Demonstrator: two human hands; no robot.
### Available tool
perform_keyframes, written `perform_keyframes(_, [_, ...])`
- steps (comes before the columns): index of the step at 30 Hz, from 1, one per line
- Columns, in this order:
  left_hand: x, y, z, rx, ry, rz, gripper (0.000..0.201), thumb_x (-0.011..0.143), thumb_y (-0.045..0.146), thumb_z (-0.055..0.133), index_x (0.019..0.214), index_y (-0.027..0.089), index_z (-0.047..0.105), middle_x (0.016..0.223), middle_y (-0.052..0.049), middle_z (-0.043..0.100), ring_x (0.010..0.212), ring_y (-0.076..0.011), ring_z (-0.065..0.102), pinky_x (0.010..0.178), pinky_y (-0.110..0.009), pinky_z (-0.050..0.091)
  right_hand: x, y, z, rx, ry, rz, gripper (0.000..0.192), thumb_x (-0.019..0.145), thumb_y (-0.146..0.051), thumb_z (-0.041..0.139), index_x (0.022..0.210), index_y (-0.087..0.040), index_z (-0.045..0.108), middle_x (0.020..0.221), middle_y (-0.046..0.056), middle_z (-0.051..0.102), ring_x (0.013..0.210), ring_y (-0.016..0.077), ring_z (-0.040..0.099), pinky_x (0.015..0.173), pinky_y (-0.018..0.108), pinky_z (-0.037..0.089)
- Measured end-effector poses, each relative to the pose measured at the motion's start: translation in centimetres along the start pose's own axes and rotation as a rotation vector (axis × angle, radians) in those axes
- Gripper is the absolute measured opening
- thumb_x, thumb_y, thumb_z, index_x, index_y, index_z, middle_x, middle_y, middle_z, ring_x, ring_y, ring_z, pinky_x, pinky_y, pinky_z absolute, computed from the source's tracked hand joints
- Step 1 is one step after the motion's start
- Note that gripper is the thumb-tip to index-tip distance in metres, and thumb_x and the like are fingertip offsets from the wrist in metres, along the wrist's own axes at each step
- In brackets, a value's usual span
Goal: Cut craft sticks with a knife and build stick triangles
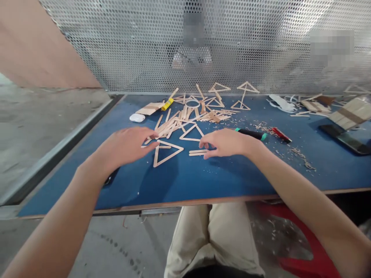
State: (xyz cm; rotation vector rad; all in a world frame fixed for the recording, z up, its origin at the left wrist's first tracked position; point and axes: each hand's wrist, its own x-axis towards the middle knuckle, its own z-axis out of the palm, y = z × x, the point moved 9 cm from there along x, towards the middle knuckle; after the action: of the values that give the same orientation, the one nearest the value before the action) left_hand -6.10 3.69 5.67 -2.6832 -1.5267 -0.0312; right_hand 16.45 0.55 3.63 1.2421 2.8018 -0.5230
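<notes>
My left hand [130, 143] is over the left-middle of the blue table, its thumb and fingers closed at the upper-left corner of a triangle of wooden craft sticks [169, 157]. A loose craft stick shows partly behind that triangle. My right hand [224, 143] has curved fingers, with thumb and fingertips apart. It is at the right end of two parallel craft sticks [197, 153], the thumb close to or touching them; exact contact is unclear. A second stick triangle [191, 133] lies just beyond, between my hands.
Behind lies a heap of craft sticks [171, 125] with a yellow glue tube [167, 104], a tape roll [192, 103] and a white case [137, 117]. Rightward are a black-and-green tool [251, 134], a red cutter [281, 134], shavings and a phone [344, 139]. A perforated metal panel [139, 50] stands behind.
</notes>
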Motion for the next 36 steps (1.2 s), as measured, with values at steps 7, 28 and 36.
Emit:
perform_keyframes(7, [-7.2, 2.4, 2.6, -0.126, 0.124, -0.043, 0.046, 0.099, 0.056, 0.048, 0.131, 0.027, 0.062, 0.138, -0.008, 0.064, 0.126, -0.0313, 0.059, 0.11, -0.049, 0.044, 0.4, 1.5, 2.1, 0.116, -0.021, 0.049, 0.02, 0.091, -0.039, 0.059, 0.099, -0.022, 0.066, 0.1, 0.007, 0.072, 0.082, 0.0205, 0.061, 0.068, 0.036, 0.041])
perform_keyframes(28, [-9.9, 3.7, -0.2, -0.162, 0.4, -0.226, 0.03, 0.099, 0.05, 0.052, 0.12, 0.032, 0.062, 0.125, -0.003, 0.069, 0.116, -0.0297, 0.063, 0.101, -0.046, 0.049, -3.0, 8.6, 2.0, 0.211, -0.129, 0.287, 0.027, 0.084, -0.047, 0.06, 0.09, -0.022, 0.067, 0.095, 0.007, 0.069, 0.077, 0.0201, 0.059, 0.066, 0.035, 0.041])
perform_keyframes(36, [-10.2, -11.5, 4.1, 0.005, -0.16, -0.712, 0.094, 0.084, 0.082, 0.041, 0.123, -0.002, 0.055, 0.118, -0.034, 0.061, 0.114, -0.0522, 0.058, 0.091, -0.055, 0.045, -2.9, 9.2, 2.5, 0.238, -0.149, 0.321, 0.027, 0.084, -0.049, 0.061, 0.091, -0.023, 0.065, 0.098, 0.007, 0.068, 0.077, 0.0199, 0.057, 0.065, 0.034, 0.038])
